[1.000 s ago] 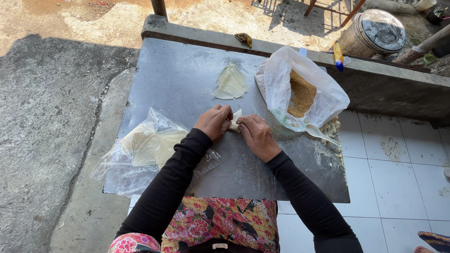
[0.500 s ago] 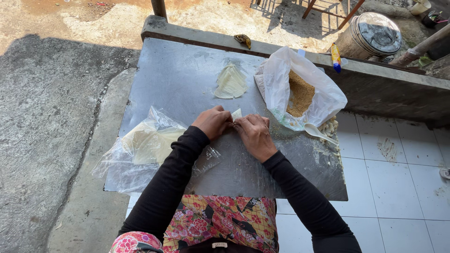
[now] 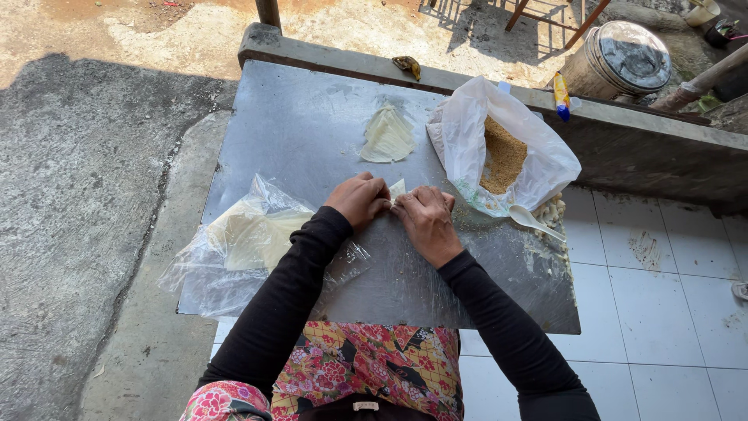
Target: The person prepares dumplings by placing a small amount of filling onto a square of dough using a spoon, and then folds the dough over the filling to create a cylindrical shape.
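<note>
I keep both hands pinching the small pale wrapper (image 3: pixel 397 189) at mid tabletop (image 3: pixel 312 132): left hand (image 3: pixel 360 199) and right hand (image 3: pixel 425 220) closed on it, pressing folds tight and even.

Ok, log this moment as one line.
left hand: pinching pale wrapper piece | right hand: same piece | on metal tabletop | bag of crumbs right

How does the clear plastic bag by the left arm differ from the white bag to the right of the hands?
The clear bag lies flat and see-through, holding pale sheets; the white bag is milky, stands puffed open, and holds brown crumbly filling. The clear bag overhangs the table's edge; the white bag sits further back. Both are thin plastic on the metal table.
</note>
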